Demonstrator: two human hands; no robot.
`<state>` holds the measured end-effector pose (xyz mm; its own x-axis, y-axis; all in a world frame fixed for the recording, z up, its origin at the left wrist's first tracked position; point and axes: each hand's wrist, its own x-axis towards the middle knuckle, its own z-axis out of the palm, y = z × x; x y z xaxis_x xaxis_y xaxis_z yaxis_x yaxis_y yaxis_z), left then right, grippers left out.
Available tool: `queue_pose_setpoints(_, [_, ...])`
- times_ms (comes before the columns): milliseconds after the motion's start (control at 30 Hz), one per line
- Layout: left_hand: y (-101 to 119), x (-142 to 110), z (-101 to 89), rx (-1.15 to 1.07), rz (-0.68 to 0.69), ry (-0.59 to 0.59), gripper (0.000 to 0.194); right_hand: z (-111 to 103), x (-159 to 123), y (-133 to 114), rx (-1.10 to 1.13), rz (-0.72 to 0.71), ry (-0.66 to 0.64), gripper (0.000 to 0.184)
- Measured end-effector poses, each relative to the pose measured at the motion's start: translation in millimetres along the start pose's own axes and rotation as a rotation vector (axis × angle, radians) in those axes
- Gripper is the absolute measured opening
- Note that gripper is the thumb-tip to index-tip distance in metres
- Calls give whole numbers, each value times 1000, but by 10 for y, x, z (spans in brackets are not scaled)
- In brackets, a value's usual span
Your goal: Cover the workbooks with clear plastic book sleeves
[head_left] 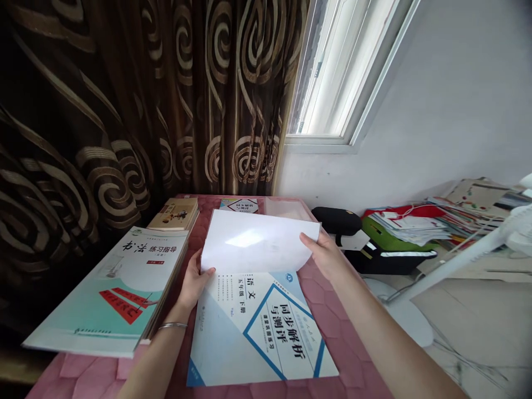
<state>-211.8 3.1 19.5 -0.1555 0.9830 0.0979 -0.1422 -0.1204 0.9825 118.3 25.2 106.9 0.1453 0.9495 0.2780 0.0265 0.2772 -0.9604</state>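
A glossy white sheet (257, 241) is held up at a tilt over the far end of a blue-and-white workbook (266, 332). My left hand (195, 282) pinches the sheet's lower left corner, thumb on top, and a silver bangle circles that wrist. At the right edge, my right hand (322, 249) grips the same sheet between thumb and fingers. Whether the sheet is joined to the workbook cannot be made out. The workbook lies cover up on the pink tabletop (353, 338), its far part hidden behind the sheet.
On the left stands a stack topped by a teal-and-white book (120, 288), with brown books (177, 213) behind it. Another booklet (239, 205) lies at the back. A patterned curtain (224, 94) hangs behind. To the right are a white fan (457, 266) and piled papers (415, 221).
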Motion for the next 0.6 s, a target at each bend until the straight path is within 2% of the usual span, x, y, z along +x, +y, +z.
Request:
queue_pose_setpoints(133, [36, -20, 9, -6, -51, -72, 67, -21, -97, -287, 49, -97, -57, 39])
queue_pose_setpoints(233, [144, -71, 75, -28, -71, -143, 50, -4, -229, -715, 42, -205, -19, 30])
queue_pose_setpoints(400, [380, -262, 168, -77, -108, -314, 37, 84, -420, -1484, 121, -424, 134, 15])
queue_pose_setpoints(500, [412, -501, 172, -91, -219, -397, 42, 90, -450, -1750, 107, -486, 200, 8])
queue_pose_setpoints(600, [398, -828, 160, -128, -350, -481, 55, 7, -355, -1783, 105, -438, 249, 8])
